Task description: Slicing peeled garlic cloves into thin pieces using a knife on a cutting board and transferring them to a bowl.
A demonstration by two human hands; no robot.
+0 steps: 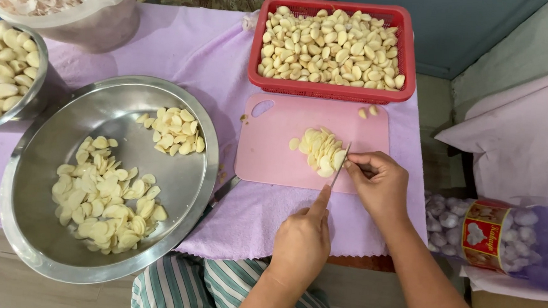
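We see both hands at a pink cutting board [274,154] on a lilac cloth [217,51]. Left hand [300,243] is closed round a knife [339,166], index finger stretched along the back of the blade; handle itself is hidden in the fist. Blade stands edge-down on the board, right against a small heap of garlic slices [319,151] near the board's middle. Right hand [380,183] sits just right of the blade, fingers curled tight together w/ tips at the blade; we can't tell if they pinch a clove, it's hidden.

Two loose cloves [369,111] lie at the board's top right corner. Behind the board, touching its far edge, a red basket [409,55] full of peeled cloves. Left of the board a big steel bowl [49,142] holds two piles of slices: a large one at front left, a smaller one at back right. Further left, a second steel bowl [38,91] w/ whole cloves, and a white tub [100,20] of peels behind it. Far right, a net bag of unpeeled garlic [445,222] w/ a red label lies well apart from the board.
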